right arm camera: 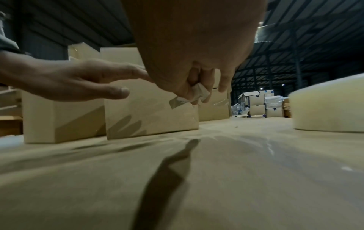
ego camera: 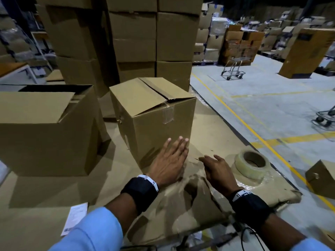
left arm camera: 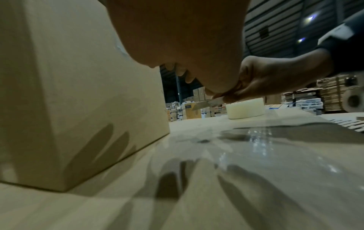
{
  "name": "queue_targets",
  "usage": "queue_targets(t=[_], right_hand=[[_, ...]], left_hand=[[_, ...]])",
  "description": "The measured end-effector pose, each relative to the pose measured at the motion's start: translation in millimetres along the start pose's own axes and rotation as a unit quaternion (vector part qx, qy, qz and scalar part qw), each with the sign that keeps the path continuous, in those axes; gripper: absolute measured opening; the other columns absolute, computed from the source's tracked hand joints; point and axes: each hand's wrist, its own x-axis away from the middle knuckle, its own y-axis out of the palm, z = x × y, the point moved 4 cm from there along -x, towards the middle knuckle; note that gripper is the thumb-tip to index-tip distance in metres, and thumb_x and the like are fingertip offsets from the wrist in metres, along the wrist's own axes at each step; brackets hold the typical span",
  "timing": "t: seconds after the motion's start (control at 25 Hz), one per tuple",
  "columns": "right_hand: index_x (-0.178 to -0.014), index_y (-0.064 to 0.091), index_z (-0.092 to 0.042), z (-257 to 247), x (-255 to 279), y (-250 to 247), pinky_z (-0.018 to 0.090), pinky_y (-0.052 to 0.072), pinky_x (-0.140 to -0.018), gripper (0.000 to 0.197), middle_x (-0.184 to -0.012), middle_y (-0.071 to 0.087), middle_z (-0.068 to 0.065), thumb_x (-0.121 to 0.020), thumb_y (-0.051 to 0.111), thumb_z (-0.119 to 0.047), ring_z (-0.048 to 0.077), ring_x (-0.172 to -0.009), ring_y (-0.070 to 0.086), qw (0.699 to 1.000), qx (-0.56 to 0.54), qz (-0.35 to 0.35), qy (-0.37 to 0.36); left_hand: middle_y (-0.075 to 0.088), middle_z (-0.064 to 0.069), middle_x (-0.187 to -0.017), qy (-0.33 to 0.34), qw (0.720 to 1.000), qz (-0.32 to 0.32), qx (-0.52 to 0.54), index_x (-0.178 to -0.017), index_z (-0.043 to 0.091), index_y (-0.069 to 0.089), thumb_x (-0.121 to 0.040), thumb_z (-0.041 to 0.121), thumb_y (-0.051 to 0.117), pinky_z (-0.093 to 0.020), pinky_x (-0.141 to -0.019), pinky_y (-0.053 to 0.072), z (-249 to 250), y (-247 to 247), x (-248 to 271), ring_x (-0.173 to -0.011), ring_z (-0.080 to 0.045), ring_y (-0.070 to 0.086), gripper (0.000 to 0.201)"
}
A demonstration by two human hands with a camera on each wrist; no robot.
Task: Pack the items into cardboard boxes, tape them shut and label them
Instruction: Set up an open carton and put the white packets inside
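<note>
From the head view, a closed cardboard box (ego camera: pixel 153 116) stands on a cardboard-covered desk (ego camera: pixel 54 196), its top flaps folded down and a strip of clear tape (ego camera: pixel 167 115) running over its near top edge. The left hand (ego camera: pixel 169 163) lies flat against the lower part of the box's near face, fingers (ego camera: pixel 179 142) straight and spread, holding nothing. Just to the right of the box's near corner, the right hand (ego camera: pixel 218 172) hovers low over the desk with its fingers curled, pinching a small thin blade (ego camera: pixel 198 159) that points toward the box. A roll of clear tape (ego camera: pixel 251 164) lies flat on the desk further right of the box, beyond the right hand. A larger open box (ego camera: pixel 47 131) stands left of the closed box, and tall stacked cartons (ego camera: pixel 137 37) rise behind it. A printed paper slip (ego camera: pixel 74 219) lies on the desk well in front of the box, to the left.

The left wrist view shows the box (left arm camera: pixel 78 93) wall close on the left, the left hand (left arm camera: pixel 177 38) above it, and the right hand (left arm camera: pixel 265 80) gripping the blade (left arm camera: pixel 202 105) in front of the tape roll (left arm camera: pixel 245 109).

In the right wrist view, the right hand (right arm camera: pixel 197 62) has its fingers (right arm camera: pixel 224 82) curled round a small white wrapped handle, the grey blade (right arm camera: pixel 177 102) sticking out toward the box (right arm camera: pixel 151 112). The left hand (right arm camera: pixel 78 80) reaches in with straight fingers against that box. The tape roll (right arm camera: pixel 327 104) sits to the right of the box.
</note>
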Motion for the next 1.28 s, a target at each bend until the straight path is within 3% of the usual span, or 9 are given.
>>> queue_targets(t=[0.12,0.24,0.4,0.6,0.88,1.0,1.08,1.16,1.28], right_hand=[[-0.107,0.073,-0.015,27,30,-2,0.047,0.054,-0.093,0.047,-0.101,0.076,0.007,-0.064,0.081,0.005,0.026,-0.095,0.073,0.999,0.039,-0.024,0.002],[-0.103,0.072,-0.017,46,52,-2,0.041,0.053,-0.094,0.040,-0.101,0.074,0.004,-0.067,0.081,-0.004,0.027,-0.099,0.071,0.996,0.077,-0.054,-0.008],[-0.134,0.060,-0.025,57,76,9,0.039,0.049,-0.100,0.070,-0.112,0.067,-0.007,-0.067,0.070,-0.006,0.018,-0.111,0.061,0.985,0.105,-0.130,-0.030],[-0.105,0.074,-0.008,56,83,12,0.041,0.058,-0.085,0.059,-0.107,0.075,0.009,-0.047,0.083,0.000,0.025,-0.098,0.073,0.990,0.100,-0.082,-0.049],[-0.114,0.068,-0.004,57,84,16,0.045,0.057,-0.089,0.051,-0.116,0.071,0.016,-0.063,0.077,-0.002,0.031,-0.105,0.070,0.993,0.074,-0.083,-0.037],[-0.119,0.065,-0.006,53,77,11,0.047,0.053,-0.095,0.041,-0.123,0.068,0.015,-0.079,0.064,-0.011,0.031,-0.112,0.067,0.995,0.058,-0.083,-0.020],[-0.118,0.066,-0.006,44,65,1,0.049,0.054,-0.094,0.036,-0.120,0.069,0.014,-0.085,0.054,-0.017,0.031,-0.109,0.068,0.997,0.042,-0.053,-0.024],[-0.116,0.067,-0.005,33,46,-8,0.048,0.054,-0.092,0.032,-0.116,0.071,0.015,-0.087,0.057,-0.014,0.031,-0.103,0.070,0.999,0.035,-0.006,-0.041],[-0.122,0.066,-0.005,11,2,-20,0.045,0.052,-0.096,0.033,-0.121,0.069,0.015,-0.091,0.058,-0.015,0.031,-0.106,0.068,0.997,0.005,0.050,-0.063]], left_hand=[[0.015,-0.017,-0.166,0.012,0.999,-0.035,0.026,-0.151,0.007,0.039,-0.098,0.033,0.040,-0.058,-0.122,0.013,25,18,2,-0.154,-0.035,0.010,0.059],[0.015,-0.016,-0.166,0.009,0.997,-0.057,0.042,-0.150,0.008,0.038,-0.098,0.035,0.045,-0.057,-0.122,0.011,36,22,2,-0.154,-0.034,0.009,0.059],[0.007,-0.013,-0.168,0.004,0.996,-0.069,0.056,-0.153,0.010,0.030,-0.100,0.037,0.044,-0.053,-0.123,0.000,45,26,-2,-0.155,-0.031,0.001,0.062],[0.005,-0.010,-0.168,-0.008,0.995,-0.086,0.057,-0.157,0.012,0.023,-0.101,0.039,0.040,-0.052,-0.123,-0.003,49,36,0,-0.155,-0.029,-0.002,0.064],[0.002,-0.009,-0.168,-0.008,0.993,-0.093,0.072,-0.157,0.012,0.022,-0.102,0.040,0.039,-0.050,-0.122,-0.005,56,39,-6,-0.155,-0.028,-0.005,0.064],[0.001,-0.010,-0.168,-0.004,0.993,-0.094,0.071,-0.157,0.012,0.023,-0.103,0.041,0.039,-0.051,-0.122,-0.005,61,39,-7,-0.155,-0.029,-0.005,0.064],[0.004,-0.011,-0.168,-0.003,0.995,-0.080,0.065,-0.155,0.012,0.027,-0.102,0.041,0.041,-0.052,-0.123,-0.003,59,35,-6,-0.155,-0.030,-0.003,0.062],[0.012,-0.014,-0.167,-0.008,0.998,-0.048,0.044,-0.152,0.010,0.035,-0.101,0.039,0.042,-0.054,-0.123,0.000,52,27,-7,-0.155,-0.033,0.002,0.059],[0.018,-0.016,-0.166,-0.054,0.998,0.012,-0.007,-0.150,0.007,0.041,-0.098,0.037,0.043,-0.057,-0.122,0.003,29,2,-13,-0.154,-0.036,0.005,0.060]])
